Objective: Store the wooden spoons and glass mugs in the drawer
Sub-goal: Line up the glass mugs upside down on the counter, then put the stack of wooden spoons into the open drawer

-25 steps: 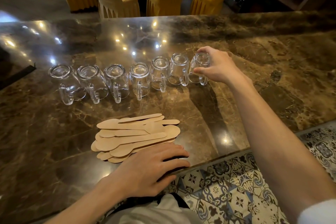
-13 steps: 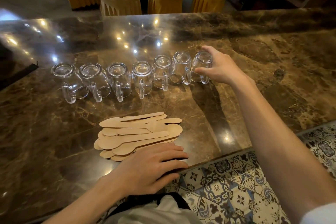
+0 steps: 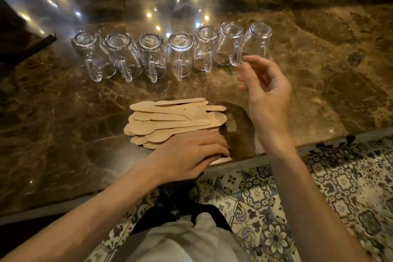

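Mugs (image 3: 180, 53) behind, spoons (image 3: 170, 119) in front, all on a counter (image 3: 63, 123).
Seven mugs upside down in a row, handles toward the near edge; spoons piled before the row's middle. Left hand (image 3: 187, 155) flat at the near edge, just before the pile; right hand (image 3: 265, 95) above the counter, right of the pile, just before the two rightmost mugs.

Seven clear glass mugs (image 3: 180, 53) are standing upside down in one row. Flat pale wooden spoons (image 3: 174, 119) are lying piled, overlapping too much to count.
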`<state>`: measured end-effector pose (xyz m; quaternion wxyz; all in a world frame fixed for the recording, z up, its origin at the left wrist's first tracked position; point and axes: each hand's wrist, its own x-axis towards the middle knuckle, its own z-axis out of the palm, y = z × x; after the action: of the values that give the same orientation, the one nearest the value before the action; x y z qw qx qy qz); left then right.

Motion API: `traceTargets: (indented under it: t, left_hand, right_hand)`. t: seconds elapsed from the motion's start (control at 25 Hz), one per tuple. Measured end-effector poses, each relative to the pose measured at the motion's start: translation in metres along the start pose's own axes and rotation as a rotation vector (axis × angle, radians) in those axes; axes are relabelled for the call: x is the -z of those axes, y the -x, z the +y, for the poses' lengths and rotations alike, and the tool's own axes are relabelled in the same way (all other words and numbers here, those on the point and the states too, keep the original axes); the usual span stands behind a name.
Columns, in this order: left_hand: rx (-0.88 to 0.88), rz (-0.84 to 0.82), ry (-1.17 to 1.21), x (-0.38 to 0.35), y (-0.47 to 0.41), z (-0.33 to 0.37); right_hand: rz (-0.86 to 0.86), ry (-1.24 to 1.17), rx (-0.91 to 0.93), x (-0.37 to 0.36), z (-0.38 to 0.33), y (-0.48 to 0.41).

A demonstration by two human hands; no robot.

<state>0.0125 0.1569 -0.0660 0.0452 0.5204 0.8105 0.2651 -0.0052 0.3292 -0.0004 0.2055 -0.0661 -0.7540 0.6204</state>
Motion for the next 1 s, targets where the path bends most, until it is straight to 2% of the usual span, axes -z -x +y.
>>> traceTargets:
  t: [0.12,0.28,0.32,0.48,0.56,0.64,0.84,1.0]
  left_hand:
    - [0.041,0.009,-0.004,0.0,0.001,0.001]
    - [0.068,-0.039,0.011,0.0,0.003,0.003]
    - [0.078,-0.059,0.015,0.001,0.003,0.004]
    - [0.066,-0.061,0.05,0.002,0.002,0.008]
    - [0.066,-0.06,0.022,0.001,0.003,0.009]
    - [0.08,-0.07,0.021,0.001,0.003,0.008]
    - [0.092,-0.073,0.023,0.0,0.003,0.009]
    - [0.098,-0.078,-0.009,-0.001,0.003,0.008]
  right_hand:
    - [0.062,-0.32,-0.171,-0.015,0.005,0.071]
    - [0.2,-0.479,-0.273,-0.03,0.027,0.154]
    - [0.224,-0.537,-0.359,-0.034,0.035,0.17]
    - [0.41,-0.858,-1.031,-0.057,0.073,0.207]
    - [0.556,-1.005,-1.243,-0.068,0.091,0.21]
    - [0.606,-1.041,-1.3,-0.077,0.098,0.211]
    - [0.507,-1.088,-1.302,-0.098,0.085,0.195]
    - [0.551,-1.151,-1.307,-0.105,0.077,0.184]
